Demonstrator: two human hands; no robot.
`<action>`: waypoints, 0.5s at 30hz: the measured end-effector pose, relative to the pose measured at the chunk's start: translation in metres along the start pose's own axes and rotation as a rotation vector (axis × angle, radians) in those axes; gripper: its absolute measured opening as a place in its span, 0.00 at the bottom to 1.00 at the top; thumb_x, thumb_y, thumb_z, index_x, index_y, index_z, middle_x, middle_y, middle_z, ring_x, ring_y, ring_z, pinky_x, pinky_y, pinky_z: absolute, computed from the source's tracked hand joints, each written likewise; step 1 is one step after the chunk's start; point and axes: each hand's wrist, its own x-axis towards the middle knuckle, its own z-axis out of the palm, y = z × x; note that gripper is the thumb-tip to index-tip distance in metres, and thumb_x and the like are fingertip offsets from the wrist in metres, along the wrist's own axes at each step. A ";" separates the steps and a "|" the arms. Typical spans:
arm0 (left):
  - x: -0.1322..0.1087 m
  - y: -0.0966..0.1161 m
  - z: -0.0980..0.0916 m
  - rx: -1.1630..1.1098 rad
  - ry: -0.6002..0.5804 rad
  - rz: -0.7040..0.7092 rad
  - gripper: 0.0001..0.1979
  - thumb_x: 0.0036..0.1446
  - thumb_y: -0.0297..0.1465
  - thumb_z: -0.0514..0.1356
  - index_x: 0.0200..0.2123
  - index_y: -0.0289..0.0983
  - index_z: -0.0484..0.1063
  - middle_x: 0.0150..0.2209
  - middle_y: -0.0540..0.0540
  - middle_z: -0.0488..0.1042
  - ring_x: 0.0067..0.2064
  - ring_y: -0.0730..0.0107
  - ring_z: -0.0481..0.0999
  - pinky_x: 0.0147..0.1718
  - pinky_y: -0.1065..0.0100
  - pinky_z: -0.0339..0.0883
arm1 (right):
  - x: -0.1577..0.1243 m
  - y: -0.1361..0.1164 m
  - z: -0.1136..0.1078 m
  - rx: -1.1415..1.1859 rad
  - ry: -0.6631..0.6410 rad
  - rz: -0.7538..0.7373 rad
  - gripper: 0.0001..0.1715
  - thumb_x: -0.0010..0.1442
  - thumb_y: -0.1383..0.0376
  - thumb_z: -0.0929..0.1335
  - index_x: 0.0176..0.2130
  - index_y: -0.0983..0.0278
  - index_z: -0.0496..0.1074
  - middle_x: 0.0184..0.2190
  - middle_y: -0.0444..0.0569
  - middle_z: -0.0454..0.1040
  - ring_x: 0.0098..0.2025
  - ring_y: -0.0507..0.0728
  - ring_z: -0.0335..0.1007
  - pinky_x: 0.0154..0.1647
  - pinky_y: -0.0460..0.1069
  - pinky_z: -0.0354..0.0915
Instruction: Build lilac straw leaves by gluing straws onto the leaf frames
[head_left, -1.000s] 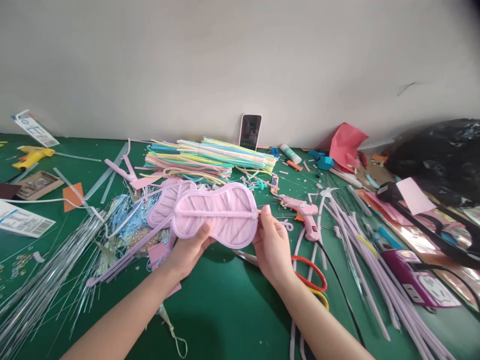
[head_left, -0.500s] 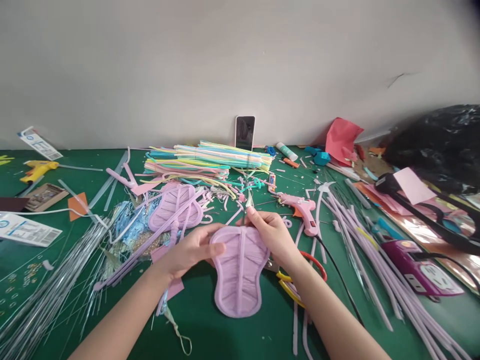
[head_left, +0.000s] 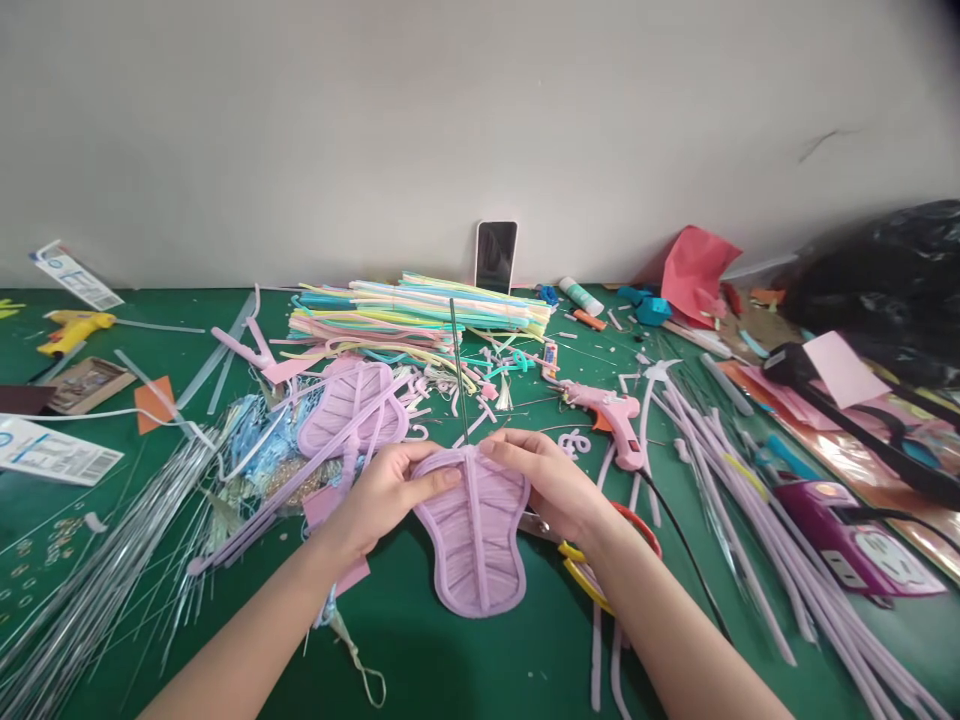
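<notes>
Both my hands hold a lilac pipe-cleaner panel, wide at the top, narrower below, with a centre rib and slanting veins. My left hand pinches its upper left edge, thumb on the near face. My right hand is closed on the upper right edge, close to the rib's top. Thin dark wires stick up from that top end. To the left lies a similar lilac panel with long pipe-cleaner stems over it. Partly behind my right wrist are scissors with yellow and red handles.
A bundle of pastel pipe cleaners lies at the back before a propped phone. A pink glue gun rests right of my hands, its cord running forward. Wires spread left; lilac pipe cleaners and a purple power strip lie right.
The panel's lower end has swung slightly right and up, and its wires now lean left. My right fingers have come down from the wires to the panel's top edge.
</notes>
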 end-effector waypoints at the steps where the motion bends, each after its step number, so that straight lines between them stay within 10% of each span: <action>1: 0.000 0.000 0.001 -0.005 -0.003 0.000 0.13 0.51 0.41 0.68 0.32 0.36 0.78 0.32 0.50 0.72 0.35 0.69 0.70 0.34 0.70 0.62 | 0.000 0.001 0.001 0.003 0.007 -0.006 0.20 0.49 0.52 0.75 0.27 0.65 0.71 0.21 0.40 0.67 0.22 0.48 0.58 0.24 0.45 0.54; 15: 0.003 0.001 0.005 -0.072 -0.013 -0.038 0.11 0.47 0.36 0.70 0.32 0.36 0.79 0.32 0.49 0.75 0.33 0.67 0.71 0.34 0.70 0.63 | 0.001 0.001 0.011 -0.127 0.144 -0.196 0.11 0.44 0.60 0.74 0.25 0.64 0.72 0.22 0.41 0.69 0.25 0.49 0.58 0.27 0.46 0.55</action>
